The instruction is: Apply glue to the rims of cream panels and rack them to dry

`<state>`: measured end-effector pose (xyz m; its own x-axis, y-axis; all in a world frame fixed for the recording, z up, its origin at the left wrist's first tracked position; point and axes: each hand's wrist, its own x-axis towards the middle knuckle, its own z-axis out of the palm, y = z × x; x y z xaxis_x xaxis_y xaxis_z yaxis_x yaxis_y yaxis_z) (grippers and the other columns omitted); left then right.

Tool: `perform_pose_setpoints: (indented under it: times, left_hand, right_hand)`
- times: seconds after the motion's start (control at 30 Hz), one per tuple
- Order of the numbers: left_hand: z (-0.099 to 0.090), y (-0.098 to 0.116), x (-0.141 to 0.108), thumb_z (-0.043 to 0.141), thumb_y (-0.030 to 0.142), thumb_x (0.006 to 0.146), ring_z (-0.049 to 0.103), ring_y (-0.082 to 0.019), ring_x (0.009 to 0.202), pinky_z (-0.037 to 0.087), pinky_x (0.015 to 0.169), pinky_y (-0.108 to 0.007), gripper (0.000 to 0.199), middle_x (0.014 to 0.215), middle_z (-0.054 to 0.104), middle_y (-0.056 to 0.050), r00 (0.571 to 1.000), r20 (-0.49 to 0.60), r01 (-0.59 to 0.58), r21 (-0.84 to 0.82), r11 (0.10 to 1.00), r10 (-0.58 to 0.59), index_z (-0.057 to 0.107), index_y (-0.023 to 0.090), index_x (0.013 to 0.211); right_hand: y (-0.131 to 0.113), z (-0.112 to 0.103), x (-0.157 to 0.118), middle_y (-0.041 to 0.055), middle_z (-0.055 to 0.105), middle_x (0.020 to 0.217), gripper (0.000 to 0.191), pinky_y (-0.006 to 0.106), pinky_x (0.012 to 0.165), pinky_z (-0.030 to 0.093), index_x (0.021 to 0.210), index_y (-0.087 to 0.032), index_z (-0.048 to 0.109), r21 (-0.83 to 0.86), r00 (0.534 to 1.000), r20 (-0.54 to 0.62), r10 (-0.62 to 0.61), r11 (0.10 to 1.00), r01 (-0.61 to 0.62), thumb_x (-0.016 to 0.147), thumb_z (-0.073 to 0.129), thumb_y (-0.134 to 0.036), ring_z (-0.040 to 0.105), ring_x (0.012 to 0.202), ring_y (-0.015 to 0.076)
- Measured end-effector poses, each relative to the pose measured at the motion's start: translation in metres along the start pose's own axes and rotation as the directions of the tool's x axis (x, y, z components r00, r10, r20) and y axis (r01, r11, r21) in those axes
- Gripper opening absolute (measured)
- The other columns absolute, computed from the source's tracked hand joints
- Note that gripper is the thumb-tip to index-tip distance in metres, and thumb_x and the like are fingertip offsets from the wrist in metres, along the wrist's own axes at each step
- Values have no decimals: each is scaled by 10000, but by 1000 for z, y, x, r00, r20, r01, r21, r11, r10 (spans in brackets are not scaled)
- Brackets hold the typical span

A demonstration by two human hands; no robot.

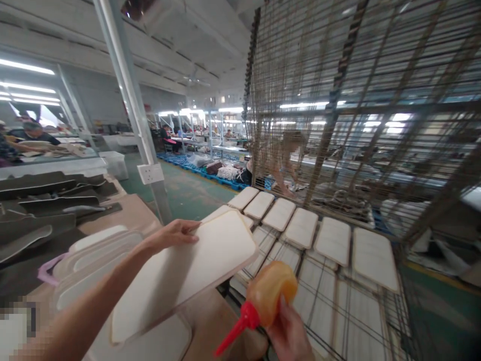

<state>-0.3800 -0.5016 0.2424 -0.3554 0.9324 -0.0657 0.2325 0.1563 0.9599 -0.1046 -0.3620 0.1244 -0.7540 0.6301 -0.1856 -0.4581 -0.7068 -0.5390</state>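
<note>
My left hand (176, 236) grips the far edge of a white rounded rectangular panel (214, 250), its fingers lying over the top face. The panel has a thin yellowish line along its rim and sits tilted above other pale panels (158, 338) on the brown work table. In my right hand (289, 328) is a squeeze bottle (272, 291) with amber contents and a red pointed nozzle, which points down and to the left. The fingers wrapped behind the bottle are partly hidden. Beyond the bottle, several similar white panels (300, 226) lie in rows on a wire rack.
Tall hinged wire racks (338, 100) rise at the right, with a person behind them. A metal post with a socket box (151, 173) stands ahead. Dark grey sheets (48, 215) lie at the left, beside stacked panels and a purple strip (52, 268).
</note>
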Motion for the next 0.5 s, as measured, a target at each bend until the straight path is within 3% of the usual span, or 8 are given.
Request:
perform_pose_setpoints:
  times: [0.1,0.17,0.23,0.3,0.37,0.5]
  left_hand:
    - [0,9,-16,766,267,640,668,-290,864,509,716,-319,501,939,732,-76,997,-13,71,-94,993,-72,700,189,1130]
    - [3,15,-24,781,241,615,671,-301,889,515,729,-327,524,947,731,-77,994,-20,103,-137,985,-107,701,201,1131]
    - [5,21,-30,774,249,621,670,-305,905,518,734,-331,530,954,728,-70,989,39,149,-150,977,-145,694,217,1144]
    - [7,27,-34,759,265,639,664,-309,924,520,738,-336,531,964,724,-60,978,123,183,-142,973,-166,681,234,1163]
    - [8,30,-37,767,252,623,660,-314,929,522,729,-329,528,956,726,-60,970,164,202,-133,970,-179,692,224,1144]
    - [8,31,-39,776,134,544,672,-317,877,529,663,-304,514,854,738,-58,980,53,198,-215,956,-191,720,140,1055]
  right_hand:
    - [-39,7,12,35,746,797,408,334,735,561,791,-225,719,-66,970,-93,-223,974,218,463,884,-403,681,746,190]
    - [-67,17,24,31,743,834,454,383,785,550,837,-239,709,-141,918,-30,-394,911,387,454,882,-412,676,783,205]
    - [-91,28,36,36,738,873,464,458,879,504,887,-249,694,-207,855,87,-511,831,517,491,863,-424,666,849,227]
    - [-107,37,44,34,732,883,485,491,928,463,933,-256,680,-239,806,171,-566,770,591,507,855,-410,653,899,236]
    - [-114,42,48,32,727,874,531,497,923,460,965,-256,672,-253,793,209,-573,751,610,487,862,-390,649,896,238]
    - [-115,46,46,40,724,882,637,514,857,488,1012,-255,664,-290,818,239,-523,765,575,427,880,-386,655,807,239]
